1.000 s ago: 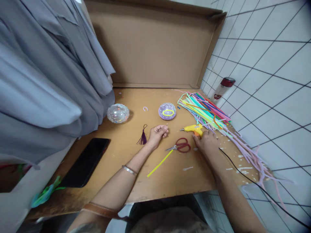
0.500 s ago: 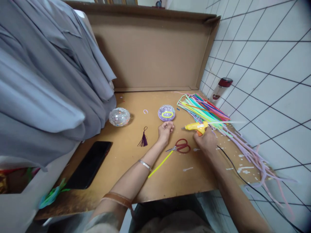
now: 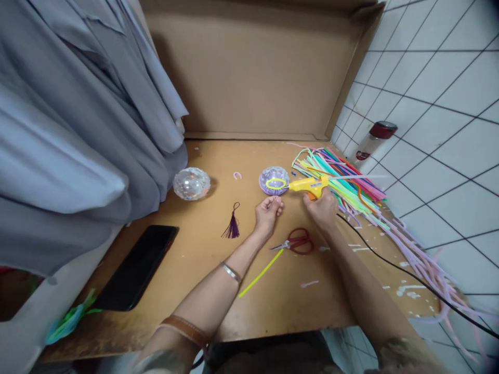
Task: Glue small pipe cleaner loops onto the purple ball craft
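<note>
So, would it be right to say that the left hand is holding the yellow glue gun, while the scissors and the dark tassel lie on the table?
Not quite: the head view shows the right hand, not the left hand, holding the yellow glue gun. The scissors and the dark tassel do lie on the table.

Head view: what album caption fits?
Right hand holding a yellow glue gun up to a round purple piece, left hand close by.
</note>
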{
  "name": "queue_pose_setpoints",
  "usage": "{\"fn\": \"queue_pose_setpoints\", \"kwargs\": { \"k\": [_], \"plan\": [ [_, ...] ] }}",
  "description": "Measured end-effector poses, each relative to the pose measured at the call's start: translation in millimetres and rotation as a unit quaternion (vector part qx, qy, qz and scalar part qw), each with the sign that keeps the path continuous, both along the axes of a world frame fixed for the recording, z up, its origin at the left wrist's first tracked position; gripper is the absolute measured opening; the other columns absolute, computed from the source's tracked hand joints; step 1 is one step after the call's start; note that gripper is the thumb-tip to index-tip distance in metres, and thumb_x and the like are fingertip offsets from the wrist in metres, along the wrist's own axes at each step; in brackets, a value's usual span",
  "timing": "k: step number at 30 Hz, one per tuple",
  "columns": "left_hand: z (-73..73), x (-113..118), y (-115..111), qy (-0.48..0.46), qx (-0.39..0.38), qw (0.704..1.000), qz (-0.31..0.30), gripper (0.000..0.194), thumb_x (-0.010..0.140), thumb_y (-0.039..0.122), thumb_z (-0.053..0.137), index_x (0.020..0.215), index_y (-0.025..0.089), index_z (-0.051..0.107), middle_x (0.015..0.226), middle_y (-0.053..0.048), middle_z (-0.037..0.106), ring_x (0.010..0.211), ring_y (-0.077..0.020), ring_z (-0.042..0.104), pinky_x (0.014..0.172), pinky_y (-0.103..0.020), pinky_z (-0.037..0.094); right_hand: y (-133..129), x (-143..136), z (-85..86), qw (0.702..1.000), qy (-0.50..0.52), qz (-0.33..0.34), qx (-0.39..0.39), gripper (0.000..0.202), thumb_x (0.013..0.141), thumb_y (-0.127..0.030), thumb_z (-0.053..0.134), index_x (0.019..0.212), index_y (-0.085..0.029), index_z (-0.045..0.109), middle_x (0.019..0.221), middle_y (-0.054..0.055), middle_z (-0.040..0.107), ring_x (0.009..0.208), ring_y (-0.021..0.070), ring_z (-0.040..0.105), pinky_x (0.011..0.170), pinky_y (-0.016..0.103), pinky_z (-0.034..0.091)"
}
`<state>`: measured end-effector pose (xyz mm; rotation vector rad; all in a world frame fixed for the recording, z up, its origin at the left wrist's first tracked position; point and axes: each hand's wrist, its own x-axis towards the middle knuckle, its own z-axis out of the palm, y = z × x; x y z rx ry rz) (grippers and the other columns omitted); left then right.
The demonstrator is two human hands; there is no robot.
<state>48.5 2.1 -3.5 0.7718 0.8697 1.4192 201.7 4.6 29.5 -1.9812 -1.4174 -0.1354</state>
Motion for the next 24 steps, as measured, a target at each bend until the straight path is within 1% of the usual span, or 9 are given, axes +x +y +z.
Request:
{"fn": "queue_pose_setpoints", "kwargs": {
  "k": [4,9,13,16,19,24],
  "plan": [
    [-0.3,1.4,1.7,-0.001,0.001,1.0,0.008,0.047,0.054,0.054,0.085,0.069,0.016,0.061,0.059,0.002,0.061,0.049,-0.0048,0.044,0.051,-0.021,0.034,-2.0,6.7,-7.9,1.0,0.01,-0.001,0.002,0.041,0.075,-0.043,0.056,0.103,-0.014,0.064,0.091,0.016,0.071,0.086,0.0322,0.065,0.074,0.038,0.048],
    [-2.0,0.7,2.2,0.014,0.003,1.0,0.009,0.042,0.058,0.05,0.084,0.069,0.017,0.061,0.06,0.002,0.061,0.049,-0.005,0.044,0.052,-0.021,0.035,-3.0,8.2,-11.0,1.0,0.004,0.009,0.009,0.04,0.076,-0.042,0.054,0.103,-0.015,0.063,0.088,0.014,0.071,0.083,0.0305,0.064,0.073,0.038,0.047],
    [-2.2,0.0,1.9,0.023,0.008,1.0,0.007,0.039,0.061,0.047,0.083,0.07,0.016,0.061,0.061,0.002,0.061,0.05,-0.0049,0.044,0.051,-0.02,0.034,-4.4,6.6,-10.8,1.0,-0.005,0.017,-0.012,0.039,0.077,-0.043,0.054,0.102,-0.015,0.064,0.088,0.014,0.071,0.083,0.0309,0.063,0.071,0.037,0.046],
    [-1.0,0.4,1.8,0.02,0.005,1.0,0.006,0.04,0.06,0.047,0.084,0.069,0.016,0.06,0.06,0.002,0.061,0.049,-0.0047,0.044,0.051,-0.02,0.034,-5.5,6.1,-9.0,0.999,-0.011,0.018,-0.028,0.037,0.078,-0.041,0.053,0.102,-0.015,0.064,0.089,0.015,0.07,0.086,0.0315,0.063,0.071,0.037,0.046],
    [0.6,0.6,1.7,0.016,0.001,1.0,0.006,0.04,0.059,0.046,0.084,0.068,0.016,0.06,0.059,0.003,0.061,0.048,-0.0044,0.043,0.05,-0.02,0.033,-6.0,6.1,-7.2,0.999,-0.011,0.02,-0.028,0.035,0.078,-0.04,0.053,0.101,-0.016,0.063,0.089,0.015,0.07,0.086,0.0318,0.063,0.072,0.037,0.046],
    [0.8,-0.4,0.9,0.022,0.007,1.0,0.002,0.039,0.06,0.046,0.084,0.07,0.016,0.062,0.06,0.002,0.061,0.049,-0.0044,0.043,0.051,-0.02,0.033,-5.8,6.7,-7.3,0.999,-0.012,0.018,-0.032,0.036,0.077,-0.04,0.053,0.099,-0.014,0.064,0.086,0.015,0.071,0.082,0.0316,0.064,0.07,0.037,0.044]
  ]
}}
